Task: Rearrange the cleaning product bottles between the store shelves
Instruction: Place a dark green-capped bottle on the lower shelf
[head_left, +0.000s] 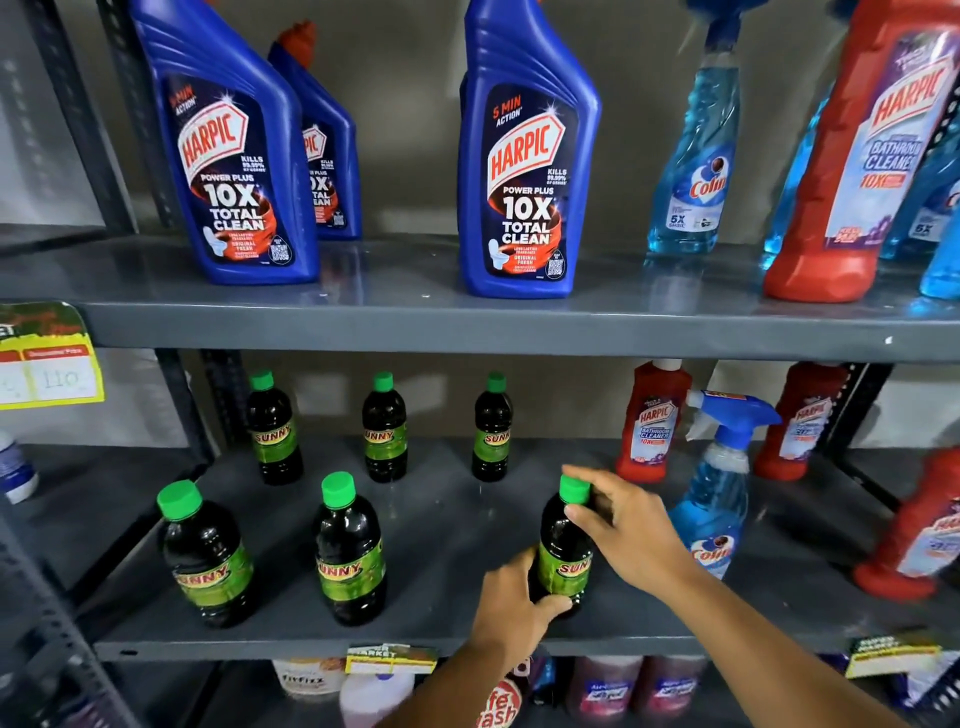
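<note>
A dark Sunny bottle with a green cap (563, 551) stands upright near the front of the middle shelf (441, 540). My left hand (511, 608) wraps its lower body from the left. My right hand (623, 525) touches its neck and shoulder from the right, fingers spread, just below the cap. Two more Sunny bottles (208, 556) (350, 551) stand in the front row to the left, and three smaller-looking ones (383, 428) stand at the back. Blue Harpic bottles (524, 156) (228, 150) stand on the upper shelf (415, 291).
A Colin spray bottle (719, 488) stands just right of my right hand. Red Harpic bathroom cleaners (652, 421) (862, 156) and more Colin sprays (698, 156) fill the right side of both shelves. Price tags (49, 358) hang on shelf edges. More products sit on the lowest shelf (379, 686).
</note>
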